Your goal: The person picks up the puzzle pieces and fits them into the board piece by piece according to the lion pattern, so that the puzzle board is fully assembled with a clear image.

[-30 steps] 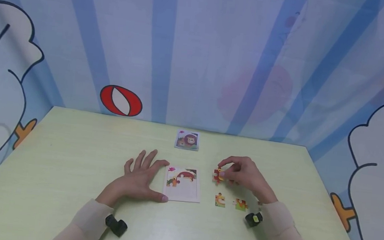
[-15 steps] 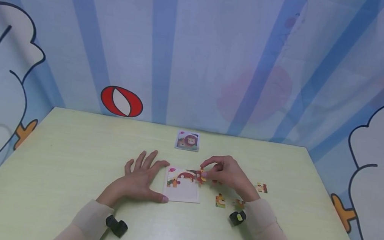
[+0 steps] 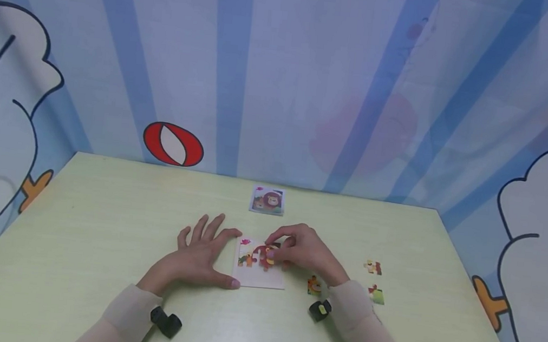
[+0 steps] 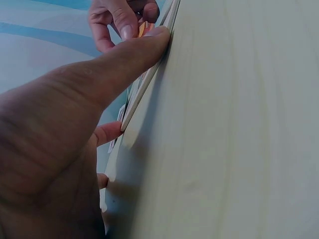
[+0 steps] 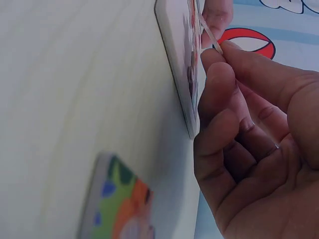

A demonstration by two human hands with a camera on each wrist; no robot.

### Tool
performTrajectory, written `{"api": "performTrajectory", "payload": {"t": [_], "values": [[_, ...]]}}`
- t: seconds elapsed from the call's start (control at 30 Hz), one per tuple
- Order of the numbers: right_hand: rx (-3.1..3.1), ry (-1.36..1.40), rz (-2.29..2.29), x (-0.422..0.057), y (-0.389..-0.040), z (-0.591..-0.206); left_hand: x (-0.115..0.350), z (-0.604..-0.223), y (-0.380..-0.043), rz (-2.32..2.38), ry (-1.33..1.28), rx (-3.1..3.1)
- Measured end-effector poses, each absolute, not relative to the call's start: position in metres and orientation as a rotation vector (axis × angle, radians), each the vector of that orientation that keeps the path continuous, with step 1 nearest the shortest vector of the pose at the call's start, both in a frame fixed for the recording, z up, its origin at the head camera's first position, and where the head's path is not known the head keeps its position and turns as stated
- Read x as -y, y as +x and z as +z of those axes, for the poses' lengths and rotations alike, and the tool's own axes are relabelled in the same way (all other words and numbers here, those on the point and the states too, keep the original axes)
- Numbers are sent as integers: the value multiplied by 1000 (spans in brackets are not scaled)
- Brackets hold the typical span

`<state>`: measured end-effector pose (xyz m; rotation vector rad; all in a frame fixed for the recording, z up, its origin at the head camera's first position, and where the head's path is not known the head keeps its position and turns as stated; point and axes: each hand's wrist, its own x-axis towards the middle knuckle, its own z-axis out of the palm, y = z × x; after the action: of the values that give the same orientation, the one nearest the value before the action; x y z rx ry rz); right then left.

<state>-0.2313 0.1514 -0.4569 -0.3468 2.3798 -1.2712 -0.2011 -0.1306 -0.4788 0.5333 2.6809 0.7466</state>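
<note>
A white square puzzle board [image 3: 260, 279] lies on the table, with several fitted pieces along its top and left. My left hand [image 3: 197, 261] is spread beside it; the thumb touches the lower left corner and the index finger the upper left one. Over the board's middle, my right hand [image 3: 309, 254] pinches a red-brown puzzle piece [image 3: 263, 257] between thumb and fingers. In the right wrist view that piece [image 5: 210, 34] is tilted on edge above the board [image 5: 174, 55]. The right fingers partly cover the board's upper right.
Loose puzzle pieces lie to the right: one by my right wrist [image 3: 314, 285], another farther right [image 3: 372, 267], and a green one [image 3: 377, 294] below that. A lion picture card [image 3: 267, 200] lies behind the board. A printed cloth backdrop [image 3: 281, 85] stands along the table's rear edge.
My right hand has carried the red-brown puzzle piece leftward from the loose pieces to over the board. The left hand has stayed in place.
</note>
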Motion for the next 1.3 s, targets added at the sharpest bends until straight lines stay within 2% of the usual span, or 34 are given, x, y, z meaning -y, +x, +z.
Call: {"api": "performTrajectory", "payload": {"t": [0.33,1.3], "values": [[-2392,-371,-1220,-135,-233,-458,132,-487,-202,766,539,-2689],[-2435,-360,-1128,-126,-234,-457,131,-476,-200,755,539,-2673]]}}
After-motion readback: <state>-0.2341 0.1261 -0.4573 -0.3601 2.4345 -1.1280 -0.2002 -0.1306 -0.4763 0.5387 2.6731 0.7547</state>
